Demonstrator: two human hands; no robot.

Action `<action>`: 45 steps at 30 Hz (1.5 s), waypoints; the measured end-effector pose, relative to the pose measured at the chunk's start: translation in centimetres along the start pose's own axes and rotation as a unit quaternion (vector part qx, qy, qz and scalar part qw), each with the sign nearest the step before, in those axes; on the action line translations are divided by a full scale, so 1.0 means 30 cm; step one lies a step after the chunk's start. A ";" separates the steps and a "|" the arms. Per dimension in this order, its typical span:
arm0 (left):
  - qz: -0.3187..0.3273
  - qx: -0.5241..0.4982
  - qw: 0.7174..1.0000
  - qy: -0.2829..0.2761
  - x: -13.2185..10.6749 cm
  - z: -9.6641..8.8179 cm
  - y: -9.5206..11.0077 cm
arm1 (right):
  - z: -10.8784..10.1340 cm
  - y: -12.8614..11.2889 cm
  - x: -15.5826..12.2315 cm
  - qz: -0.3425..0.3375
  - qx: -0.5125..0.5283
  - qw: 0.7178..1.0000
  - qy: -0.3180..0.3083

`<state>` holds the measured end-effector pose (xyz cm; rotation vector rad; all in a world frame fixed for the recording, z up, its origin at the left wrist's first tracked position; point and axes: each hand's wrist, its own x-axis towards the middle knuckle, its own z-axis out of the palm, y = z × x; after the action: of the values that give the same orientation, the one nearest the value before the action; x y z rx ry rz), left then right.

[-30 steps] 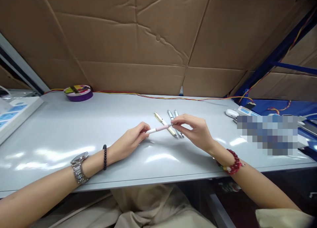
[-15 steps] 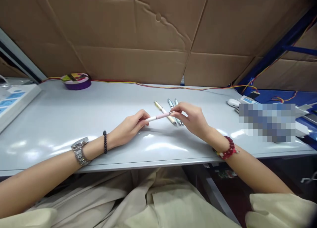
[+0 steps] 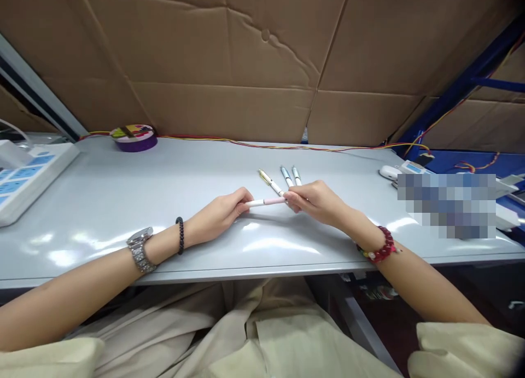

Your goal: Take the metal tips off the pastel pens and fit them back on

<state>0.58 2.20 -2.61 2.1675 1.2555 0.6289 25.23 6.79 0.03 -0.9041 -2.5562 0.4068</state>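
A white-and-pink pen (image 3: 264, 202) spans both hands over the bench (image 3: 197, 170), between its front and back edges. The left hand (image 3: 217, 216) pinches the white end; the right hand (image 3: 326, 203) has thumb and fingers clamped on the pink end, hiding it. The step appears to be fingertip work there; the next move calls for a steady left pinch. Three pens (image 3: 286, 176) lie towards the back edge.

Pink and white on the held pen (image 3: 267, 202), cream and gold on the leftmost loose pen (image 3: 271, 182), pale blue on the other pens (image 3: 286, 176).
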 end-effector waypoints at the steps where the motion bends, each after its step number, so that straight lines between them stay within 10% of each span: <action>1: 0.000 0.001 1.000 0.000 0.000 0.000 -0.001 | -0.003 -0.001 0.000 0.007 0.001 1.000 -0.009; 22: 0.004 -0.023 1.000 0.008 -0.008 -0.002 0.013 | 0.015 0.014 -0.003 -0.009 0.018 0.998 -0.065; 30: 0.077 0.088 0.988 0.104 -0.001 -0.013 -0.021 | 0.063 -0.091 -0.025 0.061 0.133 0.982 -0.117; 40: 0.134 0.201 0.964 0.116 -0.006 0.006 -0.024 | 0.118 -0.115 -0.051 0.030 0.047 0.995 -0.077; 45: 0.181 0.260 0.938 0.143 -0.007 0.010 -0.016 | 0.124 -0.115 -0.041 -0.033 -0.028 0.997 0.058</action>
<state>0.37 2.13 -3.19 2.8732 1.2831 0.8610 22.57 2.90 -2.21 -0.8354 -2.4947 0.2572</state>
